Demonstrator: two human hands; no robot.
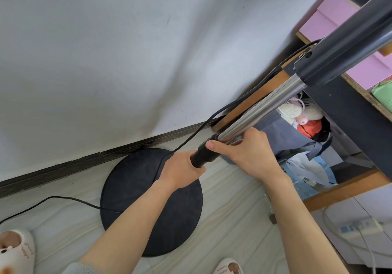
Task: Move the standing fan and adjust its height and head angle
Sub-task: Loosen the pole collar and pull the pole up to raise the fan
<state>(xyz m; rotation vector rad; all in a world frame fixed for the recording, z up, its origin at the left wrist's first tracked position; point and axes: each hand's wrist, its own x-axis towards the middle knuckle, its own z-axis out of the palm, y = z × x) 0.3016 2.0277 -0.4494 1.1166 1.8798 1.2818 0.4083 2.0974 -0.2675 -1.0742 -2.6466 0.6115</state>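
The standing fan rises from a round black base point(135, 188) on the floor. Its black lower pole ends in a black height collar point(206, 150), from which a silver inner tube point(265, 106) runs up right into a dark upper housing point(343, 48). The fan head is out of view. My left hand point(180, 169) is wrapped around the black lower pole just under the collar. My right hand point(248, 152) grips the collar and the foot of the silver tube, thumb lying on the collar. The fan's black cord point(63, 198) trails over the base to the left.
A white wall with a dark skirting board point(70, 167) is close behind the fan. At the right stands a wooden shelf unit point(347, 186) with pink boxes, bags and soft toys. A white power strip point(358, 225) lies at lower right. My slippers point(14, 250) show at the bottom.
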